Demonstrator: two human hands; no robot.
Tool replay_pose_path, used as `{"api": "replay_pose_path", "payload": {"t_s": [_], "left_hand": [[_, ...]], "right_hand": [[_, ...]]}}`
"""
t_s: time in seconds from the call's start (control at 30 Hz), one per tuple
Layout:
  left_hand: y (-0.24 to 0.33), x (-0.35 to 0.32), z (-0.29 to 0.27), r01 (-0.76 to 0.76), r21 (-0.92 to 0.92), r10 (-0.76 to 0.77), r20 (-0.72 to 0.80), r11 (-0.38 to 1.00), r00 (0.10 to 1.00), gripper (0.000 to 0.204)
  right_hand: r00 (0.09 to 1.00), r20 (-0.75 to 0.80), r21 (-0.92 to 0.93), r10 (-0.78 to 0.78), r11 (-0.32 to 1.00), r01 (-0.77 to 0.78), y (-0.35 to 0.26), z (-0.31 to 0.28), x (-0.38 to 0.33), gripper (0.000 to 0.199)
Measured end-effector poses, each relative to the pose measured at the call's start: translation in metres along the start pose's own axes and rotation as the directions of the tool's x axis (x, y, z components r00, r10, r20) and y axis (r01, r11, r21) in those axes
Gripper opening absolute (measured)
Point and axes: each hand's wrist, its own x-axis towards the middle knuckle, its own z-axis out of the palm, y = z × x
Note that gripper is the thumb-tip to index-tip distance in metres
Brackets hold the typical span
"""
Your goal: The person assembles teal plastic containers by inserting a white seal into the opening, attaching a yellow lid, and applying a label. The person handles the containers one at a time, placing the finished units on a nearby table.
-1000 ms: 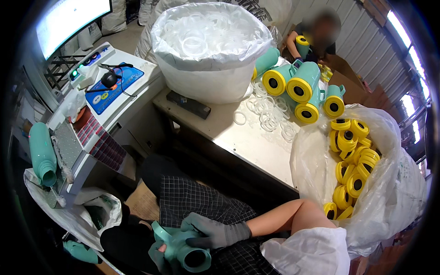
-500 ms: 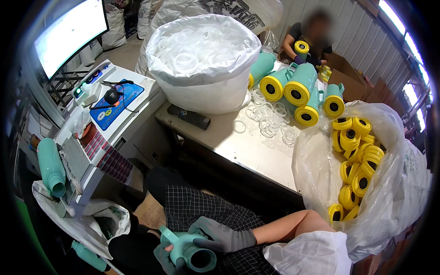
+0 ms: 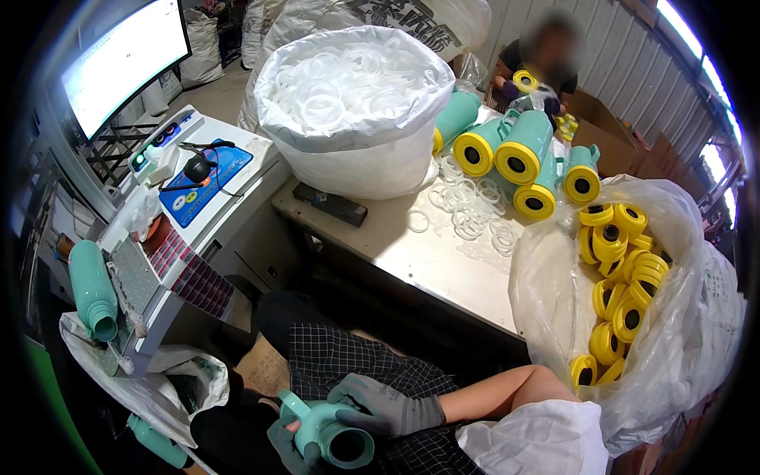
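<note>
Low in my lap lies a turquoise jug body [image 3: 323, 417] with a side handle, its round dark mouth tipped toward me and to the right. My left hand [image 3: 290, 445], in a grey glove, is closed around its left side below the handle. A bare fingertip pokes out of that glove. My right hand [image 3: 378, 402], gloved in grey too, lies over the jug's upper right side behind the mouth, fingers curled on it. The jug's far end is hidden. Beneath it spreads a black checked apron [image 3: 348, 360].
A white sack of clear rings [image 3: 348, 158] stands on the table [image 3: 396, 253] beside loose rings [image 3: 467, 207] and yellow-ended turquoise jugs [image 3: 524, 142]. Yellow lids [image 3: 625, 297] fill a plastic bag at right. Another turquoise bottle [image 3: 91, 285] stands left. A co-worker [image 3: 546, 71] sits opposite.
The whole view has shifted slightly. Both my hands keep their hold on the jug. Across the table, the co-worker's hands and a yellow-ended piece have moved a little.
</note>
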Motion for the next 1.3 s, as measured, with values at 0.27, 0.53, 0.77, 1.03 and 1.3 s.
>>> {"api": "replay_pose_path", "payload": {"t_s": [0.27,0.53,0.77,1.03,1.3], "left_hand": [[0.005,0.001,0.008,0.032,-0.042,-0.033,-0.012,0.999,0.999,0.051],[0.014,0.081,0.002,-0.168,0.516,0.210,-0.025,0.840,0.977,0.064],[-0.006,0.110,-0.016,-0.275,0.548,0.348,-0.032,0.790,0.937,0.032],[-0.022,0.033,-0.007,-0.061,0.256,0.077,-0.053,0.965,0.996,0.060],[0.030,0.034,0.047,-0.545,0.353,0.445,0.328,0.760,0.833,0.033]], "right_hand": [[0.999,0.032,0.020,0.014,1.000,-0.014,0.000,-0.010,0.002,0.054],[0.929,-0.271,0.086,-0.252,0.955,0.284,-0.012,-0.030,0.064,0.053],[0.891,-0.394,0.120,-0.225,0.949,0.292,-0.015,-0.008,0.107,0.034],[0.966,0.065,0.294,0.250,0.920,-0.258,-0.024,-0.052,0.023,0.052],[0.826,0.090,0.663,0.557,0.585,-0.467,-0.007,-0.062,-0.017,0.062]]}}
